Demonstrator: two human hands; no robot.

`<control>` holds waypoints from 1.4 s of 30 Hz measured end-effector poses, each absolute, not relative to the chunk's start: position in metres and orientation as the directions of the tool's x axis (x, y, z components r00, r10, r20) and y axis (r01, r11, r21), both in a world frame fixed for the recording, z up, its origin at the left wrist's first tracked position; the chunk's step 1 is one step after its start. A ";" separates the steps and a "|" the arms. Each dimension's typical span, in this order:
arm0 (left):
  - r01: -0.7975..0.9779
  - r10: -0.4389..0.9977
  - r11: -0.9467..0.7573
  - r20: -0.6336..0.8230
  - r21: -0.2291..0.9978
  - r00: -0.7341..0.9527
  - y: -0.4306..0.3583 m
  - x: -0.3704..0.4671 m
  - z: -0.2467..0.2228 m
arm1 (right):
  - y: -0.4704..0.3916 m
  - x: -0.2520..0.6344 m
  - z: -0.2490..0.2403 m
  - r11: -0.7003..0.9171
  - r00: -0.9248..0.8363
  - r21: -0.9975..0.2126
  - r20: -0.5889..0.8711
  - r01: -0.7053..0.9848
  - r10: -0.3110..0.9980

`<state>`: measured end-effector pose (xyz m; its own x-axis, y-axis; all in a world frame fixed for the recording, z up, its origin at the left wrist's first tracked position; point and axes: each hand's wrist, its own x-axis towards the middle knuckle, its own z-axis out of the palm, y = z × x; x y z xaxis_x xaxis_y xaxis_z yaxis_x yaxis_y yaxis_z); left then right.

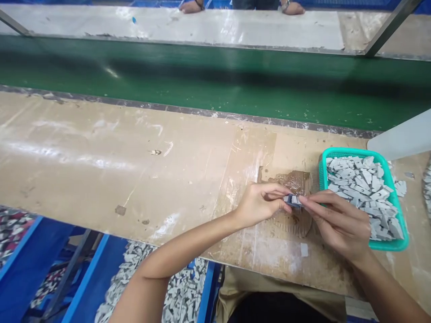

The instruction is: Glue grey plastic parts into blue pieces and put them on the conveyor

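Note:
A small dark grey and white plastic part (292,200) is pinched between both my hands above a worn cardboard patch (299,226). My left hand (261,202) grips its left end between thumb and fingers. From the other side, the fingertips of my right hand (340,220) press on its right end. Fingers cover much of the part, so its exact shape cannot be made out. Just beyond my right hand stands a turquoise basket (406,240), heaped with flat light grey plastic pieces (363,184).
Blue bins (90,273) below the table's near edge hold many grey pieces. A green conveyor belt (202,80) runs behind the table (101,148). A white curved sheet (404,134) stands at the right. Across the belt, another person's hands (191,6) rest on a ledge.

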<state>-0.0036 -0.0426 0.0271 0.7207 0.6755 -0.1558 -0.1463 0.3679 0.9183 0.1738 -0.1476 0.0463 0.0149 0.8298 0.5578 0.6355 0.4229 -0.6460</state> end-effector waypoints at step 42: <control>-0.168 0.791 0.013 0.093 0.986 0.605 -0.056 -0.007 0.028 | -0.144 0.160 0.050 0.533 -0.109 -0.503 0.650 0.681 0.752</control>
<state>-0.0075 -0.0556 0.0279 0.6051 0.7907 0.0927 -0.1682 0.0132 0.9857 0.1604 -0.1437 0.0502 -0.1085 0.7519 0.6503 0.6807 0.5329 -0.5026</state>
